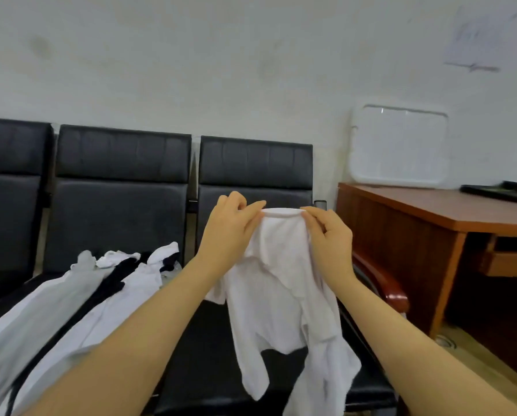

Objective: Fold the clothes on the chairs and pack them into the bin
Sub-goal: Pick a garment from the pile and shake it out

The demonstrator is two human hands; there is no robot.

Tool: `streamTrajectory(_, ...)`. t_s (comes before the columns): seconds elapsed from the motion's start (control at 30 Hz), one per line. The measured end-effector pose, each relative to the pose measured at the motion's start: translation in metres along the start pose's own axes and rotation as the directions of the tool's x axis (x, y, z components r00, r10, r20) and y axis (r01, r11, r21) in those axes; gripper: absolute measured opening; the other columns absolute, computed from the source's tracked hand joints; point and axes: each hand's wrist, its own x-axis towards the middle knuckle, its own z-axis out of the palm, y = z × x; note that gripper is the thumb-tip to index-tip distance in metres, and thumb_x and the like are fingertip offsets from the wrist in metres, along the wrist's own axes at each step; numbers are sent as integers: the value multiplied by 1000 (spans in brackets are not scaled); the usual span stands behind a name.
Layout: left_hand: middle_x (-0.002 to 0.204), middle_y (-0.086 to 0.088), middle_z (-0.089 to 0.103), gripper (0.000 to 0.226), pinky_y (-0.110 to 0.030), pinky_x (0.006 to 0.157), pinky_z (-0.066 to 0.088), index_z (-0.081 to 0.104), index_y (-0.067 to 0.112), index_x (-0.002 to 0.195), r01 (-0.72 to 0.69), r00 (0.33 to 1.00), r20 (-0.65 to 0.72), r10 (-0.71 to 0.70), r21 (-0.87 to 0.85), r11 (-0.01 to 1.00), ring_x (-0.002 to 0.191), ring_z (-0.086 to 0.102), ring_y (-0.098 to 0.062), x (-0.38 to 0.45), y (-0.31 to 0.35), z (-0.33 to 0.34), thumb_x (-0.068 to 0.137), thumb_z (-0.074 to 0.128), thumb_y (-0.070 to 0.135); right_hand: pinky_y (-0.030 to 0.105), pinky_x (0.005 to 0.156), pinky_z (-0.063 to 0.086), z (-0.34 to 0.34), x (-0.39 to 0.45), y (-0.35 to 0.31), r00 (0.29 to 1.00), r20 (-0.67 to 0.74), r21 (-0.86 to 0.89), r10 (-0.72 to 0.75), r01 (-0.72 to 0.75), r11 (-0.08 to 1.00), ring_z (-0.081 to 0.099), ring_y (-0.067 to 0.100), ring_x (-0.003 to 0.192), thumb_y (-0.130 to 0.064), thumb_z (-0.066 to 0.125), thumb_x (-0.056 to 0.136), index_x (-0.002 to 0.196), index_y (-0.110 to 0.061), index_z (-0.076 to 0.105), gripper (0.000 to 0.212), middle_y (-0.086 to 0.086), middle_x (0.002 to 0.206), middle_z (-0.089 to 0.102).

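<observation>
Clothes (80,298) are lying in a loose pile on the middle chair (119,205), white stuff with something dark running through it, none of it folded as far as I can tell. Moving right, the left hand (230,229) is pinching one end of the neckline of a white shirt (284,283), fingers curled onto the fabric. The shirt is hanging in the air in front of the right chair (255,166), crumpled and drooping down toward the seat. Next over, the right hand (330,238) is pinching the other end of the neckline, so both hands are holding it up by the top edge. Further right there's a wooden desk (449,214) with a white tray-like thing (399,145) leaning on the wall behind it. I'm not seeing any bin here. So I'd say this is barely getting started: the shirt is still being straightened out before folding, the pile is waiting, and nothing's looking packed yet.
</observation>
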Motion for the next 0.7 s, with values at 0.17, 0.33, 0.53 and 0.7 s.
streamTrajectory(0.17, 82, -8, 50, 40, -32, 55, 44, 69, 10, 112, 72, 993, 99, -69, -33, 997, 73, 38, -17, -28, -3, 34, 92, 39, 28, 27, 82, 50, 3, -9, 44, 999, 47, -143, -2, 9, 990, 59, 8, 84, -23, 51, 97, 104, -23, 69, 20, -4, 90, 64)
streamTrajectory(0.33, 80, -3, 48, 27, -30, 58, 44, 71, 10, 105, 145, 980, 144, -136, -59, 988, 73, 42, -17, -84, -30, 65, 91, 51, 22, 23, 76, 49, 39, -39, 89, 977, 178, -145, 119, -94, 985, 59, 7, 81, -21, 53, 96, 97, -30, 68, 17, -6, 87, 62)
streamTrajectory(0.53, 82, 7, 42, 19, -24, 66, 37, 72, 10, 104, 347, 918, 219, -331, -41, 937, 77, 40, -15, -131, -59, 104, 86, 66, 7, 29, 80, 52, 81, -67, 144, 888, 323, -146, 326, -294, 945, 60, 7, 86, -23, 55, 94, 98, -30, 68, 15, -9, 93, 60)
streamTrajectory(0.7, 103, -7, 54, 28, -33, 77, 31, 69, 14, 112, 323, 770, 497, -400, 236, 916, 93, 46, -26, -171, -67, 121, 91, 60, 30, 8, 71, 44, 80, -92, 171, 846, 386, -270, 367, -276, 922, 56, 3, 81, -18, 58, 94, 115, -19, 66, 23, -8, 95, 55)
